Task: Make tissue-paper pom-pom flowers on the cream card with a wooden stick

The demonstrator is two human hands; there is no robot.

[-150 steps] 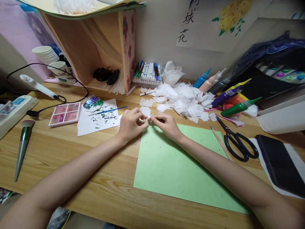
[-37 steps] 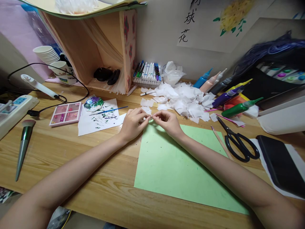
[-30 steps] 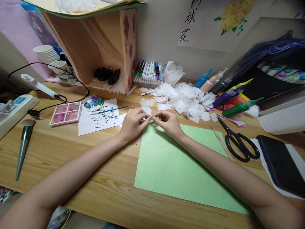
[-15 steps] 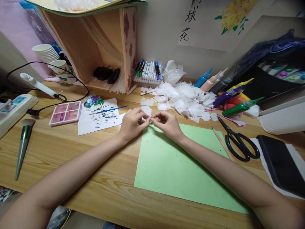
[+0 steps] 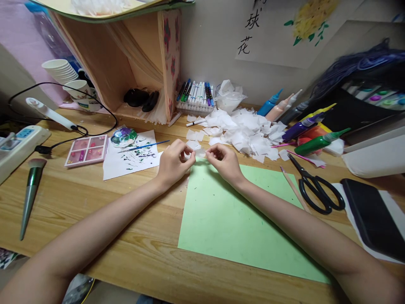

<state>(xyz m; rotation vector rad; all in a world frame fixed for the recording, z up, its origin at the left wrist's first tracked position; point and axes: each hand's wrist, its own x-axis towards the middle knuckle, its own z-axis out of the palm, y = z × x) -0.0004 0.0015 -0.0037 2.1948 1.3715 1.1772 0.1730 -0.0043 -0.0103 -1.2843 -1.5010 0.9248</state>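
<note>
Both hands pinched on small white paper scrap (image 5: 200, 153): left hand (image 5: 172, 162), right hand (image 5: 224, 161); scrap crumpled, thin.

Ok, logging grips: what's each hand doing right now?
Left hand: closed, pinching a small white paper piece.
Right hand: closed, pinching the same piece.

This is a home craft desk. A wooden tabletop (image 5: 95, 198) against the wall carries a marker set (image 5: 196, 93), paint bottles (image 5: 303, 126), scissors (image 5: 316, 188), a green paper sheet (image 5: 228, 228), torn white paper scraps (image 5: 247, 131), and a stack of paper cups (image 5: 60, 71).
</note>
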